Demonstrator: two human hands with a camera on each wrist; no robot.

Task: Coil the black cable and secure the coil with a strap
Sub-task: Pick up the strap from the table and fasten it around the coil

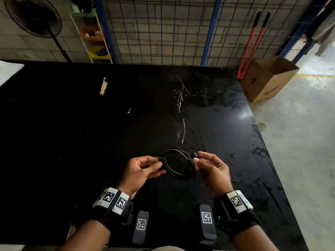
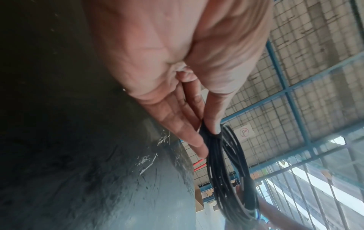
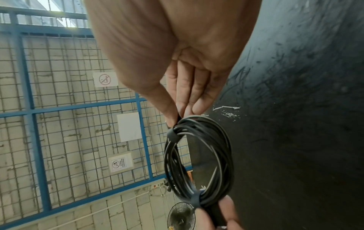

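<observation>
The black cable (image 1: 178, 177) is wound into a round coil held above the black table (image 1: 90, 124) between both hands. My left hand (image 1: 159, 165) pinches the coil's left side with thumb and fingers; in the left wrist view the left hand (image 2: 206, 132) grips the coil (image 2: 220, 171) at a dark band. My right hand (image 1: 196, 159) pinches the coil's right side. In the right wrist view the right hand (image 3: 178, 119) pinches the tail of a black strap (image 3: 172, 133) wrapped round the coil (image 3: 226, 155). A second dark band (image 3: 195, 200) sits by the left fingers.
A cardboard box (image 1: 268, 78) stands on the floor past the table's right edge, with red-handled bolt cutters (image 1: 252, 42) leaning on the wire-mesh wall. A fan (image 1: 34, 17) and a small shelf rack (image 1: 90, 33) stand at the back left.
</observation>
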